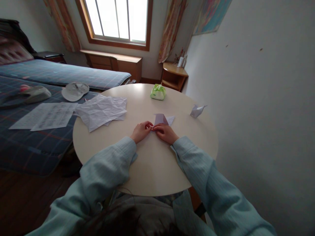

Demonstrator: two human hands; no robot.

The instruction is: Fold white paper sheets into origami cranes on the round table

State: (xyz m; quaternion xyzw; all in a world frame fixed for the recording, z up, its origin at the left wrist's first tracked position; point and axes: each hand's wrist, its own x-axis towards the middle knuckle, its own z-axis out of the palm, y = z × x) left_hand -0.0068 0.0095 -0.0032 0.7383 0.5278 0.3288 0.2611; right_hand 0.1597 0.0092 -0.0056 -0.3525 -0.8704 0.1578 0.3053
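Note:
A partly folded sheet of paper (161, 119) lies near the middle of the round table, one pointed flap sticking out to the right. My left hand (142, 131) pinches its left corner, fingers closed together. Beside it, my right hand (165, 132) rests over the paper's near edge with the fingertips meeting the left hand's at that corner. The fingers of both hands cover the near fold. A folded paper figure (197, 111) with pointed ends stands apart on the table's right side.
Creased paper sheets (105, 109) are piled at the table's left. A green tissue pack (158, 92) sits at the back of the white round table (157, 170). Left of it, a bed (36, 147) holds printed sheets (49, 115) and a white cap (75, 91). A wall (258, 114) rises on the right.

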